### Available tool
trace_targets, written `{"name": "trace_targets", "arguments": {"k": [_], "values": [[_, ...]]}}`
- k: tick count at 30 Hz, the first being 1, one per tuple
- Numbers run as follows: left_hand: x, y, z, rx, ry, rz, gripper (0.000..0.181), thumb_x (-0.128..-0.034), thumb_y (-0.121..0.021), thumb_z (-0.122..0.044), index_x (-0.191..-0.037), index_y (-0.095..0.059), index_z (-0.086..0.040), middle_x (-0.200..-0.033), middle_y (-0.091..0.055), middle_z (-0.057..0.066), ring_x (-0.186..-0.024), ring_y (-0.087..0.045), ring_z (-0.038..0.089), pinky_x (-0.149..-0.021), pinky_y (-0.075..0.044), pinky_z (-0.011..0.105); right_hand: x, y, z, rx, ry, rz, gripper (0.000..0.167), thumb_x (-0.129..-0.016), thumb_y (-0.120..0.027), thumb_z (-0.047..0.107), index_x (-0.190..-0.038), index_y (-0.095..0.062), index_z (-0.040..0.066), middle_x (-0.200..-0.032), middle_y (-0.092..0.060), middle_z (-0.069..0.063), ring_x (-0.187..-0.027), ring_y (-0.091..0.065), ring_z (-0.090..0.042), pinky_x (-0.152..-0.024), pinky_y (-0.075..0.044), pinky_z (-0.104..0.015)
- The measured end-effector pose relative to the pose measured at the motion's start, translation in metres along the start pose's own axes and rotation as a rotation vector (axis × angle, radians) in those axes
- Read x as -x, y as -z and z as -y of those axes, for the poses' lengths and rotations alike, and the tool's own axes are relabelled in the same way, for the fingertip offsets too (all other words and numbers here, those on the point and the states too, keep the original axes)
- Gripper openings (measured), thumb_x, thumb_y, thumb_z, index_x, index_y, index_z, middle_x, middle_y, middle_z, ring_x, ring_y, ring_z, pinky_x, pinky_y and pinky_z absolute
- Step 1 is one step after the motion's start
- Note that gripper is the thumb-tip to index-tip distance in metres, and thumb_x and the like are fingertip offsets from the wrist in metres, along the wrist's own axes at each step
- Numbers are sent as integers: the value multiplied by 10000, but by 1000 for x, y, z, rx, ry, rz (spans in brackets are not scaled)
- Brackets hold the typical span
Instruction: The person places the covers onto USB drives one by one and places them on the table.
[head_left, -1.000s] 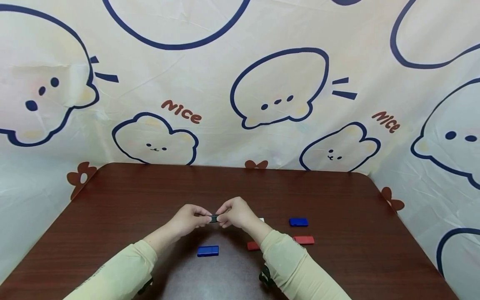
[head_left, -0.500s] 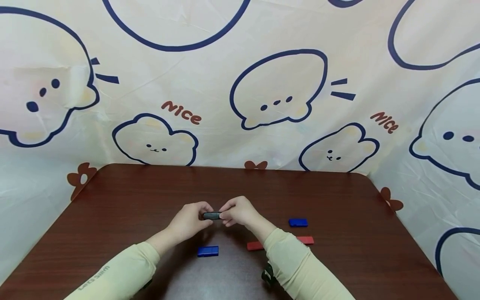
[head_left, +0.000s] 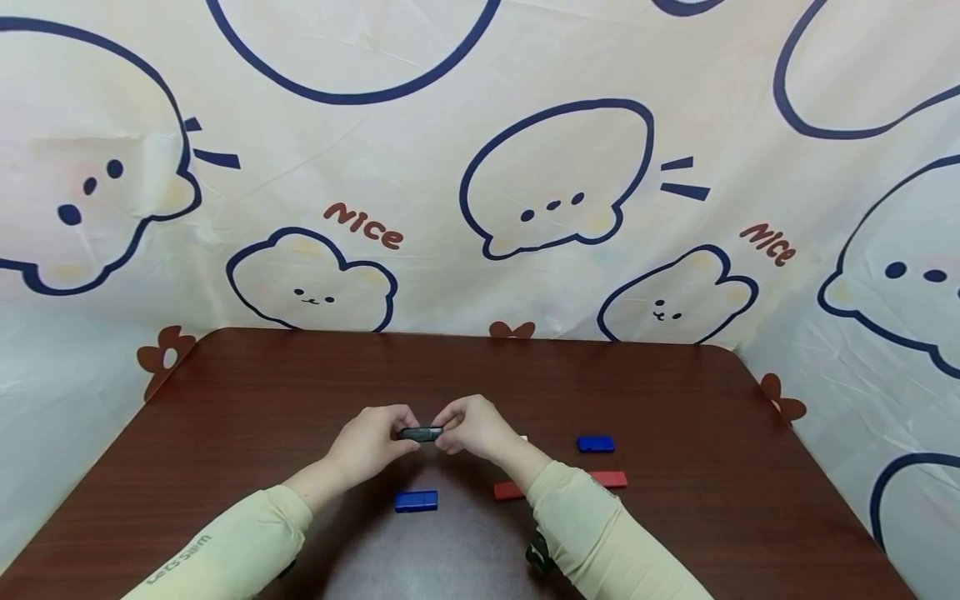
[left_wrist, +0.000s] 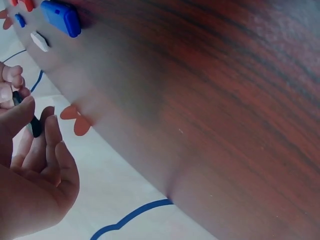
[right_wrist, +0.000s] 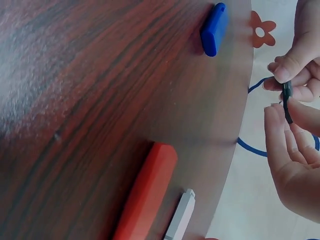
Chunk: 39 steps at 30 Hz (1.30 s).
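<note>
Above the middle of the table, both hands hold a small dark oblong stick. My left hand has its left end between thumb and fingers. The right hand pinches the opposite end. In the left wrist view the dark stick shows partly behind the left thumb. The right wrist view shows the stick edge-on, with fingertips of both hands on it. Nearest to the left forearm on the table is a blue oblong piece. Fingers cover the stick's ends.
Another blue piece lies to the right on the brown table. Red pieces lie partly under the right sleeve's line of sight. A white piece with a narrower tip lies beside a red one. A printed cloth hangs behind.
The left thumb and fingers have spread apart around the stick, so more of it shows than one second ago. Over the last half second both hands have shifted slightly left. The table pieces stay put.
</note>
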<state>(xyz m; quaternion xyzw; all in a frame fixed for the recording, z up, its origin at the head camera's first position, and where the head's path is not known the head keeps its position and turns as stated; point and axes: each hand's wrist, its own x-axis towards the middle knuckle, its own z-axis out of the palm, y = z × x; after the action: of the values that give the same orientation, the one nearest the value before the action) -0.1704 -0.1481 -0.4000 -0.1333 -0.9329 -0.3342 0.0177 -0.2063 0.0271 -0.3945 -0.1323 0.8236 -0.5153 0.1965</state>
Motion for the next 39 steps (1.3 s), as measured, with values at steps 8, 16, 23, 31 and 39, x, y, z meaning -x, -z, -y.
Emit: {"name": "trace_targets", "arguments": {"k": [8,16,23,31,39], "values": [[1,3,1,5,-43,7,107,-769,-747,-98,-803,-650,-125,-715,-660,-37,-635,-562,39,-604,-476,233,5,-3,4,280,164,-50,74,-762,-723,2,-828,-698,26,-698,-636,-32,-602,-520,-67,-550,-445,-186],[-1,1,1,-2,-79,-12,90,-770,-744,-93,-798,-659,-106,-689,-642,-42,-611,-533,33,-568,-441,198,4,-2,4,391,235,-50,49,-801,-693,15,-849,-690,25,-748,-663,-45,-645,-533,-60,-577,-450,-178],[-3,1,1,-72,-80,-44,84,-760,-758,-116,-811,-691,-120,-734,-635,-52,-667,-517,68,-604,-435,218,4,-2,3,529,292,-81,46,-812,-697,72,-854,-704,55,-767,-680,-22,-630,-522,-34,-570,-434,-154],[-5,3,0,-194,-102,-68,150,-738,-774,-102,-877,-721,-97,-815,-626,-19,-751,-514,136,-645,-457,278,3,-3,4,594,246,-143,58,-809,-712,131,-857,-714,97,-820,-637,4,-641,-507,-44,-570,-426,-173],[-5,4,3,-171,-40,-57,224,-739,-770,-91,-945,-681,-98,-853,-669,5,-848,-612,205,-698,-505,342,-2,-6,3,629,187,-142,53,-810,-713,170,-847,-714,133,-780,-651,38,-622,-506,-44,-554,-419,-198]]}}
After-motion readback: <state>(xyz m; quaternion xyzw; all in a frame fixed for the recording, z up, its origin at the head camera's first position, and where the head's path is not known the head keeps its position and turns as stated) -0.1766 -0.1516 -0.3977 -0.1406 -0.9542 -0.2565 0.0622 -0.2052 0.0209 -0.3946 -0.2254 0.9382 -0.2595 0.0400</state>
